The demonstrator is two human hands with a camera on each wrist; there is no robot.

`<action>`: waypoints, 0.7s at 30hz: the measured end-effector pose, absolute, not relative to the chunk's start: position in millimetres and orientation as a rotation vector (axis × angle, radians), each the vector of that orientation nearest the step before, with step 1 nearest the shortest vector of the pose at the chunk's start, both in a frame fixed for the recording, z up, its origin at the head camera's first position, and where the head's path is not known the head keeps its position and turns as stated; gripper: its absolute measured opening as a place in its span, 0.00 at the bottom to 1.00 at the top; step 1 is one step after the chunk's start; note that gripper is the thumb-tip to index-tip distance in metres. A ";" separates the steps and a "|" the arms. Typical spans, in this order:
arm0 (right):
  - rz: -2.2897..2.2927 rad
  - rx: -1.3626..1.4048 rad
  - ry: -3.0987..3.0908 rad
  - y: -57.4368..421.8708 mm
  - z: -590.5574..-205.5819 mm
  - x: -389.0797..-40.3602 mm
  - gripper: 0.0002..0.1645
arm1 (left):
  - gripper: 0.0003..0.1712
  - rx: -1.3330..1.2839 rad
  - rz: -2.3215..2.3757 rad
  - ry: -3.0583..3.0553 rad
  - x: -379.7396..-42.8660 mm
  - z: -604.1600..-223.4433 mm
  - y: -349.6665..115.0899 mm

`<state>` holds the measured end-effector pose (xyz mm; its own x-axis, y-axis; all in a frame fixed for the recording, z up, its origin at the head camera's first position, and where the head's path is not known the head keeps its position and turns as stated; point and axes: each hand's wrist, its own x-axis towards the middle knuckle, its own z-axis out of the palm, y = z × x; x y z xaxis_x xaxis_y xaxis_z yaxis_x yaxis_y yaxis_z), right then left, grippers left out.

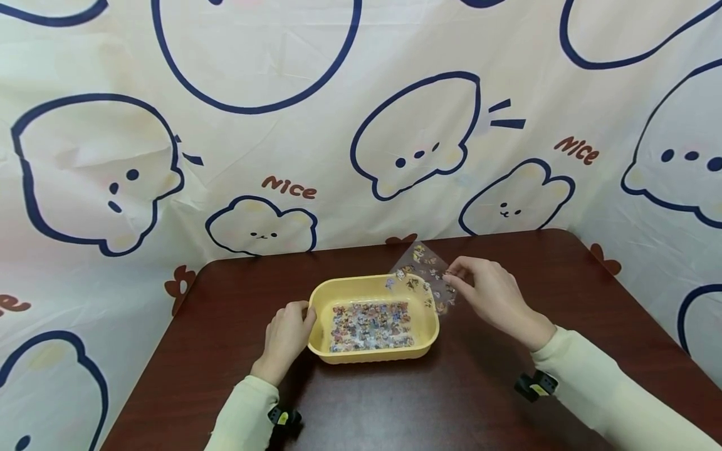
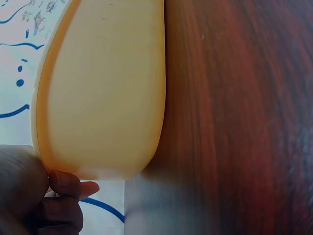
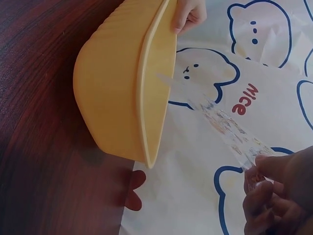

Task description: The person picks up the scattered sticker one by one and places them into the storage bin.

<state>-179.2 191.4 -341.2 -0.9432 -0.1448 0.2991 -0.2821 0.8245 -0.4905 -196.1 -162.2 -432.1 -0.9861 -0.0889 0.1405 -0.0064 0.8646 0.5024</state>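
Note:
A yellow plastic basin (image 1: 372,358) stands on the dark table, with sheets of small printed cartoon stickers (image 1: 372,326) lying flat in its bottom. My left hand (image 1: 284,338) grips the basin's left rim between thumb and fingers. In the left wrist view the fingers (image 2: 63,183) curl at the basin's edge. My right hand (image 1: 491,294) pinches one corner of a clear sticker sheet (image 1: 423,275) and holds it tilted over the basin's back right rim. In the right wrist view that transparent sheet (image 3: 227,125) appears nearly edge-on, reaching toward the basin's opening.
The brown wooden table (image 1: 406,407) has its far edge close to a cream cloth backdrop (image 1: 333,144) printed with blue cartoon outlines. Black wrist cameras are strapped over both pale sleeves (image 1: 586,369).

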 end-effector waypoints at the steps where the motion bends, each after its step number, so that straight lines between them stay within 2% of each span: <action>1: 0.797 0.332 -2.763 190.6 -341.6 -180.1 0.06 | 0.20 0.075 -0.776 -2.879 -196.1 -431.7 -162.0; 21: 0.735 0.439 -2.842 175.8 -355.1 -196.3 0.05 | 0.21 0.081 -0.771 -2.895 -196.5 -430.7 -162.2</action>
<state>-196.3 175.8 -355.1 -0.9414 -0.2385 0.2383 -0.3242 0.8346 -0.4453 -196.5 -162.2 -430.7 -0.9882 -0.0889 0.1249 -0.0150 0.8668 0.4984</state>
